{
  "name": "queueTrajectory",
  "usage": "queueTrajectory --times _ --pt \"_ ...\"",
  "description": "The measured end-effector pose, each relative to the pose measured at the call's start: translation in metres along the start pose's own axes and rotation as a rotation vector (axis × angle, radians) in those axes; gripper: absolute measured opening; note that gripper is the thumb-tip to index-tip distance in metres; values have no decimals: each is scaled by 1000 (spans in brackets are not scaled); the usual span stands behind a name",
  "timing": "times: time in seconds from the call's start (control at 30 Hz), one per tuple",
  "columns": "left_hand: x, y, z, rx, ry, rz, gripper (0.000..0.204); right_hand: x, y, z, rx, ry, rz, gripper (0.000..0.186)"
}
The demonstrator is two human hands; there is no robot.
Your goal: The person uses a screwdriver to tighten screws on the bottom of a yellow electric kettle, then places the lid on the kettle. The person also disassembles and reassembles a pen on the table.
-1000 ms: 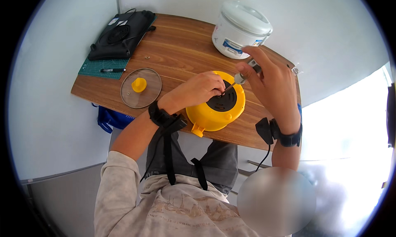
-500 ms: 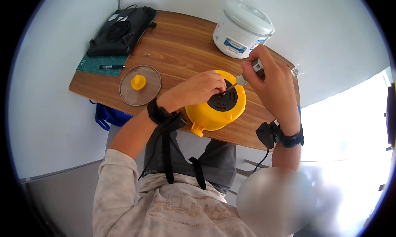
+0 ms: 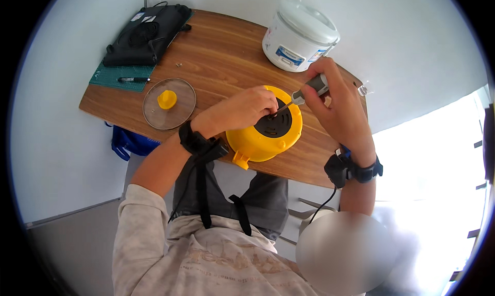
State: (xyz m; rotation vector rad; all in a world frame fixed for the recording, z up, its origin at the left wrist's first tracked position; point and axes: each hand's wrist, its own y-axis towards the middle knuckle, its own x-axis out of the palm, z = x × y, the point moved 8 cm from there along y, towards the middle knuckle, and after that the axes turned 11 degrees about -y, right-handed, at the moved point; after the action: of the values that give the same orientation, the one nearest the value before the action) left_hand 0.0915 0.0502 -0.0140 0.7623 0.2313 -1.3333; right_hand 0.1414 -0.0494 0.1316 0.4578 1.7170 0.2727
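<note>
A yellow pot-shaped appliance body (image 3: pixel 248 142) rests bottom up at the table's front edge, its round black slotted base plate (image 3: pixel 277 128) facing me. In my right hand (image 3: pixel 337 102), fingers wrapped round the grey handle, is a screwdriver (image 3: pixel 297 97). Its shaft slants down leftward to the middle of the plate. My left hand (image 3: pixel 247 108) reaches over the yellow body from the left. Its fingertips are pinched together beside the screwdriver's tip; whatever lies between them is hidden.
Left of the pot lies a clear round lid (image 3: pixel 180 113) with a yellow knob (image 3: pixel 167 99). Small screws (image 3: pixel 179 65) lie behind it. Farther left are a black device (image 3: pixel 147 35), a green cutting mat (image 3: pixel 105 76) and a pen (image 3: pixel 133 80). A white rice cooker (image 3: pixel 299 38) stands at the back.
The whole scene has shifted slightly left in the picture. Both hands keep their places at the base plate, and the screwdriver's tip is still at its middle.
</note>
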Motion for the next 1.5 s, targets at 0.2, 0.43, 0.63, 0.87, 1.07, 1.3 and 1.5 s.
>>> queueTrajectory --times 0.2,0.43,0.63,0.87,1.07,1.3,1.5 --pt "0 1 1 -22 -30 2 11 4 2 7 2 -25 9 28" --pt "3 0 -5 -44 3 11 13 8 1 -1 120 -20 -6 32" --pt "0 0 0 -109 13 -17 13 9 1 8 118 100 18 33" --pt "1 -3 -1 -78 7 -12 15 -2 5 12 292 -420 -81 28" --pt "4 -4 -7 -20 -2 22 13 -4 -2 2 209 -220 -72 25" --pt "2 -2 -3 -20 -6 7 13 -5 6 10 203 -272 -190 27" --pt "2 -3 -3 -12 -4 20 13 -3 9 3 230 -232 -163 28"
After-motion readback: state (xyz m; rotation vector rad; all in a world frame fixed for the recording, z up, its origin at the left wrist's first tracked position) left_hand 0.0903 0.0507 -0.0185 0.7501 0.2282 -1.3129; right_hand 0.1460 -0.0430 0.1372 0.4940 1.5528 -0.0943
